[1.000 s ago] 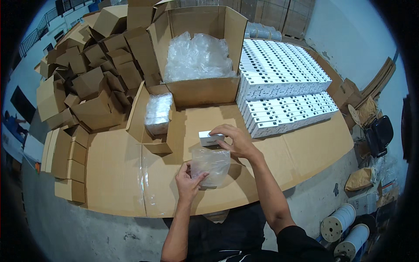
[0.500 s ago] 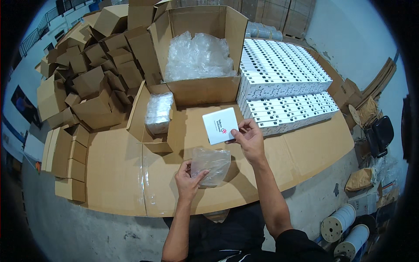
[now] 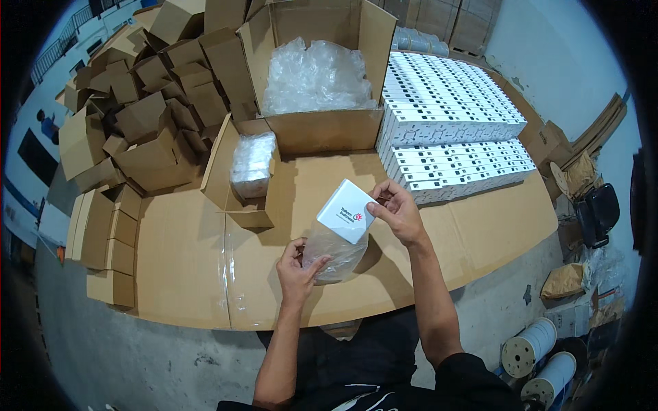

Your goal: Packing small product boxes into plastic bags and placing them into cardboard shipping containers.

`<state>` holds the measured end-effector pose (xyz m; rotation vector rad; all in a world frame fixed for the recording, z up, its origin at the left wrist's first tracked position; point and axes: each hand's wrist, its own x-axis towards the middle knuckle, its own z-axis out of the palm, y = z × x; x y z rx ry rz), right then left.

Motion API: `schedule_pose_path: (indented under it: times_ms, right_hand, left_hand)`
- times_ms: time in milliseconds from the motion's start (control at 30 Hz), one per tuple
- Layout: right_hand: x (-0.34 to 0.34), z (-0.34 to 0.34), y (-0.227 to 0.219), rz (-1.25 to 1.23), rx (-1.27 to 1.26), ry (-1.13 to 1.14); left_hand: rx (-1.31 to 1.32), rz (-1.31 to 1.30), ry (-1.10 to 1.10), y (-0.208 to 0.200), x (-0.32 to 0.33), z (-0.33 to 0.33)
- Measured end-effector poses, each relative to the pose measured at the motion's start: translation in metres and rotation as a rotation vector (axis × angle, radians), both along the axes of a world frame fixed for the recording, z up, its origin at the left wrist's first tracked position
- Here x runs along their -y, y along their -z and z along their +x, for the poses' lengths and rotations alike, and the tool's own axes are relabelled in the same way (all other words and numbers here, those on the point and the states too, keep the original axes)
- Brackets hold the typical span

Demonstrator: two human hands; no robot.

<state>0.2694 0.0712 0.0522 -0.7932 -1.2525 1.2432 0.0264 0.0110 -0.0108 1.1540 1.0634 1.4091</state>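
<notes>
My left hand [image 3: 299,275] grips a clear plastic bag [image 3: 338,261] by its left side, over the cardboard-covered table. Between the thumb and fingers of my right hand [image 3: 399,214] is a flat white square box [image 3: 347,212] with a small red mark, held tilted by its right corner. The box's lower corner overlaps the mouth of the bag; how far it is inside I cannot tell. Behind my hands, a small open carton [image 3: 269,203] holds several wrapped white packets [image 3: 253,164].
A large open carton [image 3: 322,133] full of clear bags [image 3: 317,77] stands at the back. Long stacks of white boxes [image 3: 456,127] line the back right. Brown cartons [image 3: 147,123] pile up at left. Cable spools [image 3: 529,348] sit on the floor at right.
My right hand has brought the white box down toward me and turned it, so its lower corner now meets the bag. The bag is spread wider in my left hand.
</notes>
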Motion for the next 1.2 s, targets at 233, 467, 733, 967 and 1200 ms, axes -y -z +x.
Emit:
schedule_pose_path:
  times_ms: [233, 467, 733, 967, 1200]
  right_hand:
    - [-0.002, -0.004, -0.001, -0.045, 0.024, -0.110]
    - [0.003, -0.015, 0.008, -0.160, 0.179, -0.170]
    - [0.015, -0.025, 0.017, -0.135, 0.137, -0.064]
    - [0.032, -0.034, 0.016, -0.305, -0.029, 0.110]
    - [0.057, -0.069, 0.069, -0.309, -0.046, 0.147]
  left_hand:
    - [0.010, 0.033, -0.005, 0.009, -0.002, -0.002]
    - [0.062, 0.028, 0.014, 0.004, -0.001, 0.001]
    - [-0.028, -0.042, 0.069, 0.005, -0.005, 0.001]
    - [0.069, -0.140, 0.007, 0.009, -0.011, 0.005]
    - [0.106, -0.152, 0.017, 0.000, -0.006, 0.013]
